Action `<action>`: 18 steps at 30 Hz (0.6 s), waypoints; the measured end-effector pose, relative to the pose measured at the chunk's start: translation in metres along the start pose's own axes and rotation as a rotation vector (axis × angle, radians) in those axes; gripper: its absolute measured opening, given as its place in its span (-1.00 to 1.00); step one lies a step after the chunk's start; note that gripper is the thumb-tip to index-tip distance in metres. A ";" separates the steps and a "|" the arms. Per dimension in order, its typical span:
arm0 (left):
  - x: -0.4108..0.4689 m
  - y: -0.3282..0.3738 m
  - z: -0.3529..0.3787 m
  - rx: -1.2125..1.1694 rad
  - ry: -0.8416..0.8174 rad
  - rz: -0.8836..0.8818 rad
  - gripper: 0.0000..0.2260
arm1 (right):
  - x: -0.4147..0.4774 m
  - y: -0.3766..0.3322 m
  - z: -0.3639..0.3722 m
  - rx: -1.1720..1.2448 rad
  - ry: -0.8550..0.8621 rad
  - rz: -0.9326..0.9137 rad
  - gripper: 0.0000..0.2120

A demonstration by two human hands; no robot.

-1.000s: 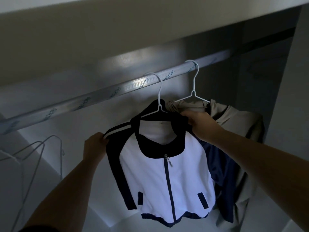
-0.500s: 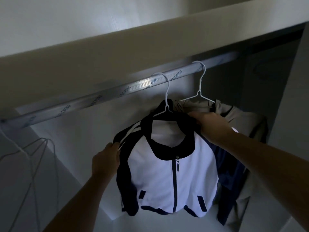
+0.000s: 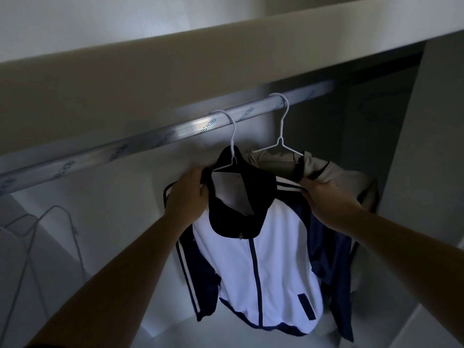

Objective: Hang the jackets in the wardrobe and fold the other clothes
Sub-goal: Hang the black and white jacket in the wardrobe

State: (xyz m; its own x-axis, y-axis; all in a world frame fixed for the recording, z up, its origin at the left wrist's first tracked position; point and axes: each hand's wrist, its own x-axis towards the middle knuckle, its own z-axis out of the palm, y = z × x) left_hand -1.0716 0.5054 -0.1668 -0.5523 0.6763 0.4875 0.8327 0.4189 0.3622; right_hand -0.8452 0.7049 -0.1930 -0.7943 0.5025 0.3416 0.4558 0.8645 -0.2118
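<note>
A white and navy zip jacket (image 3: 273, 267) hangs on a white wire hanger (image 3: 232, 144) hooked over the wardrobe rail (image 3: 140, 144). My left hand (image 3: 188, 194) grips the jacket's dark collar at its left shoulder. My right hand (image 3: 326, 199) holds the striped right shoulder. Behind it, a beige jacket (image 3: 344, 179) hangs on a second white hanger (image 3: 281, 131), partly hidden by the front jacket and my right hand.
Empty wire hangers (image 3: 50, 232) hang at the lower left of the wardrobe. A shelf board (image 3: 226, 54) runs just above the rail. The wardrobe's side panel (image 3: 426, 146) stands on the right, with a dim back wall behind.
My left hand rose from the left sleeve to the collar at the left shoulder. My right hand shifted from the collar out to the right shoulder. The jacket's shoulders now sit squarer on the hanger.
</note>
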 end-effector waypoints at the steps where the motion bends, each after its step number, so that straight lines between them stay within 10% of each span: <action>1: 0.003 0.004 0.004 -0.031 -0.014 -0.036 -0.64 | -0.006 -0.002 -0.001 -0.008 0.010 -0.022 -0.74; 6: 0.002 0.025 0.000 -0.270 0.009 -0.106 -0.44 | -0.028 -0.024 -0.009 0.035 -0.166 -0.089 -0.59; 11: -0.007 0.058 -0.003 -0.349 0.083 -0.117 -0.62 | -0.005 -0.015 -0.043 0.083 0.174 0.021 -0.61; 18: -0.001 0.085 -0.011 -0.206 0.026 -0.163 -0.58 | 0.010 -0.016 -0.040 0.018 -0.190 0.336 -0.72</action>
State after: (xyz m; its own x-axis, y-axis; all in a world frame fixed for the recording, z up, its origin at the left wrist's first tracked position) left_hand -1.0011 0.5339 -0.1278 -0.6812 0.5934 0.4288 0.7085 0.3868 0.5902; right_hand -0.8445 0.6970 -0.1495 -0.6627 0.7452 0.0744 0.6978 0.6505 -0.3000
